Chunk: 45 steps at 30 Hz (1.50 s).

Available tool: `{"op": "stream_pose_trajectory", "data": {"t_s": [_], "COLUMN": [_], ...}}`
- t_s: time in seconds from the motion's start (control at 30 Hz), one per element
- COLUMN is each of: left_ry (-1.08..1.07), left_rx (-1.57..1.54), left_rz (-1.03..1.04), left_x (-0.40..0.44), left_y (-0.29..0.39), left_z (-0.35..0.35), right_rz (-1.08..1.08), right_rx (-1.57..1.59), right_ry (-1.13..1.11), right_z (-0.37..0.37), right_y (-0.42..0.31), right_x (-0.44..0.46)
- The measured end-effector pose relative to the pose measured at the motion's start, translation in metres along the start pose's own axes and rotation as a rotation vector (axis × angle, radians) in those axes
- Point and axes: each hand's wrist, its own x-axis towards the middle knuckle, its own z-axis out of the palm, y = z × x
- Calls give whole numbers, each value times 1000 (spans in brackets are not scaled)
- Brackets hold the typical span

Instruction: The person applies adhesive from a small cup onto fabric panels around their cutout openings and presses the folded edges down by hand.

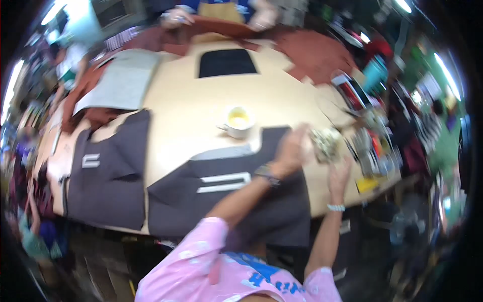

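Mottled bundle between two hands, a cup within elbow range

The pale bundle point(327, 144) sits inside the grip, between the left hand point(293, 147) and the right hand point(340, 172), above or on the counter point(183, 100); blur hides which. The hands are apart, one on either side of it, but whether the fingers are closed on it I cannot tell.

If the hold is loose or one-sided, the bundle could slip or shed pieces, since it looks crumpled and uneven. A sweep of the left arm could catch the cup point(238, 122), left of the grip, and spill its yellow contents onto the dark striped cloth point(226, 211) under that forearm. The same arm could drag the cloth askew. On the other side, a bump from the right hand could upset the clutter point(372, 151) just right of the grip, or shift the yellow item point(367, 184) near the edge.

The bundle is roughly rounded, whitish with darker greenish flecks; its material is too blurred to name. Farther left of the grip lies a second dark cloth point(108, 186); well beyond the grip, a black panel point(227, 63) and a co-worker's hands point(176, 17) at reddish-brown material point(221, 26).
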Motion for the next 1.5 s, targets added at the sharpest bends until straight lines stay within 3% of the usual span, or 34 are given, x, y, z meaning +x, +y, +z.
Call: {"op": "stream_pose_trajectory", "data": {"t_s": [0.03, 0.07, 0.1, 0.13, 0.17, 0.47, 0.6, 0.7, 1.07, 1.43, 1.5], "left_ry": [25, -24, 26, -17, -72, -77, -135, -170, -144, -318, -305], "left_rx": [-75, -77, 70, 87, 86, 52, 179, 244, 314, 285, 313], "left_rz": [122, 104, 188, 106, 21, -44, -82, -116, -131, -10, -11], "left_x": [9, 20, 27, 28, 26, 12, 15, 16, 20, 27, 25], "left_y": [-34, -33, -51, -47, -42, -61, -59, -53, -48, -60, -62], "left_z": [38, 57, 85, 92, 98, 110, 108, 104, 102, 77, 81], "right_rz": [25, -55, -15, 75, 24, -165, -226, -202, -236, -128, -237], "right_rx": [17, -52, 33, -25, -45, -448, -808, -890, -750, -485, -342], "right_ry": [-36, -18, -16, -67, -72, -355, -474, -583, -733, -657, -550], "right_z": [-5, -5, -7, -12, -12, -18, -1, -2, -31, -22, -18], "right_y": [8, 9, 16, 12, 22, 27, 37, 44, 2, 11, 16], "right_x": [3, 8, 10, 12, 14, 56, 71, 75, 38, 41, 56]}}
